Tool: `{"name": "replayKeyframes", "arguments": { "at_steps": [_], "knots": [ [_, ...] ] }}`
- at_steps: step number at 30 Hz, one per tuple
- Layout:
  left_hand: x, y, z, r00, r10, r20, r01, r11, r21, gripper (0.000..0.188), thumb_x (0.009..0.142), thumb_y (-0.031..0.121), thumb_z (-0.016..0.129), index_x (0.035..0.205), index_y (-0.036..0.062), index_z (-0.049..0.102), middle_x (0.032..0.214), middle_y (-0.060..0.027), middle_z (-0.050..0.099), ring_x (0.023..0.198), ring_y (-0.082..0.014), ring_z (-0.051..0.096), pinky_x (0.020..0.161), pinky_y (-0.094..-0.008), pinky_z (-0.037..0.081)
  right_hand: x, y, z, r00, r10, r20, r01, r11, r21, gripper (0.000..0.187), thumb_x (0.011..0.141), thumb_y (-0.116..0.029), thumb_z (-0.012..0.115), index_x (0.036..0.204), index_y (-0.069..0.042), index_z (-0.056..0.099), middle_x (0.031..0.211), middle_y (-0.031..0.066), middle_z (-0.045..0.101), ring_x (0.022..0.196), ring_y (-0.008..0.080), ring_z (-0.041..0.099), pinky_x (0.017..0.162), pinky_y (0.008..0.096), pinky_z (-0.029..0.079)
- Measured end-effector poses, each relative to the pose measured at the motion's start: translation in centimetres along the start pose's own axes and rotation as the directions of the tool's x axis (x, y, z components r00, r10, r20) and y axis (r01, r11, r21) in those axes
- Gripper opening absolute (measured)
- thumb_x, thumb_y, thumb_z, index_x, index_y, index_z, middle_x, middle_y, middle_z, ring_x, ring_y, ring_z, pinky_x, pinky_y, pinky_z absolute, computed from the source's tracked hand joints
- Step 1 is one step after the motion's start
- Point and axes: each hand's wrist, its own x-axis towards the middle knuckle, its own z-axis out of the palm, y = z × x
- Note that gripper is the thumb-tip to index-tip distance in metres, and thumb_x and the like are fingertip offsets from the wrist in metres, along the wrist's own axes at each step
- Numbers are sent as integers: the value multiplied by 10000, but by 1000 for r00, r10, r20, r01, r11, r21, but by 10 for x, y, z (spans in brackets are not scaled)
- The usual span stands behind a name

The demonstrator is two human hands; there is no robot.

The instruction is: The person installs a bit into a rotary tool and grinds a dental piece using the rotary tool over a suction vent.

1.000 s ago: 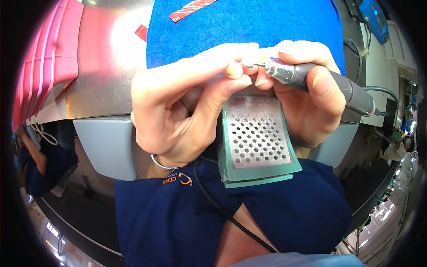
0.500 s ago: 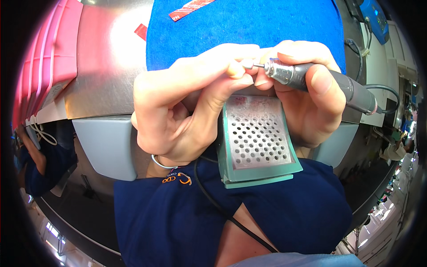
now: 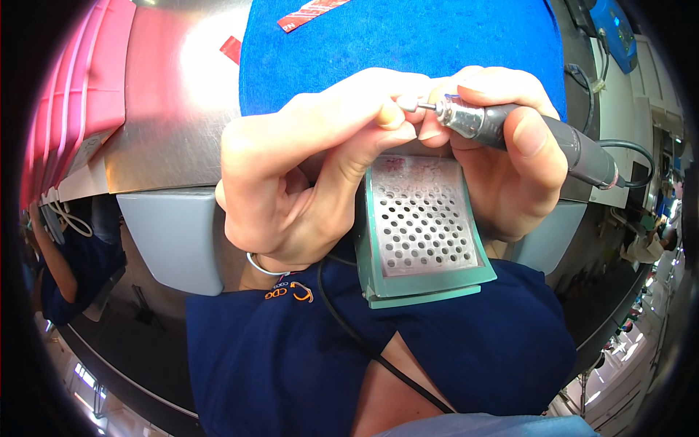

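In my right hand (image 3: pixel 517 146) is a black rotary tool handpiece (image 3: pixel 575 149) with a silver collar, its thin shank and small pale tip pointing left. My left hand (image 3: pixel 298 160) is closed, thumb and forefinger pinched together right by that tip. Whatever they pinch is too small and covered to make out. The two hands nearly meet at the fingertips. Just below them, between the wrists, sits a green-framed block with a perforated metal plate (image 3: pixel 426 226); reddish residue stains the plate's far end.
A blue cloth (image 3: pixel 408 44) covers the metal bench (image 3: pixel 171 109) ahead, with red strips (image 3: pixel 313 13) on it. Grey armrests (image 3: pixel 175 240) flank me. A pink bin (image 3: pixel 84 87) stands left, a blue device (image 3: pixel 611 33) far right. The handpiece's cable (image 3: pixel 644 160) loops right; another person (image 3: pixel 69 262) sits left.
My hands have barely shifted; the handpiece and its tip moved very slightly right. The person at the left has moved an arm a little.
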Motion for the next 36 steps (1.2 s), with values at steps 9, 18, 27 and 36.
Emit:
{"name": "replayKeyframes", "arguments": {
  "at_steps": [9, 18, 27, 36],
  "knots": [
    [-1, 0, -1, 1000, -8, 28, 9, 999, -36, 309, 826, -107, 637, 1062, -59, 444, 906, -234, 649, 795, -188, 663, 753, -281, 563, -1, 1, -2, 999, -5, 37, 4, 999, 41, 389, 933, -237, 440, 1111, 98, 525, 892, 247, 592, 883, 296, 584, 834, 399, 467],
    [0, 2, 3, 999, -26, 33, 28, 996, -86, 285, 820, -115, 640, 1031, -60, 456, 897, -235, 649, 777, -185, 661, 742, -277, 563, -1, 1, 3, 1000, -2, -5, 2, 1000, 19, 381, 936, -232, 437, 1112, 95, 525, 901, 241, 588, 903, 299, 588, 838, 397, 468],
    [2, 5, -3, 993, -15, 121, 7, 998, 63, 307, 821, -105, 645, 1040, -54, 437, 896, -265, 649, 756, -188, 664, 722, -275, 563, -1, 0, 2, 1000, 10, -9, -10, 1000, -18, 386, 941, -247, 444, 1101, 94, 528, 897, 234, 585, 878, 288, 584, 819, 389, 468],
    [2, 2, -2, 998, 18, 62, -15, 999, -37, 312, 824, -93, 649, 1036, -61, 423, 915, -292, 642, 791, -209, 669, 753, -293, 564, 0, 4, -2, 998, -30, 60, 31, 1000, -4, 382, 945, -250, 437, 1100, 85, 535, 899, 233, 587, 861, 277, 581, 803, 385, 469]
  ]
}}
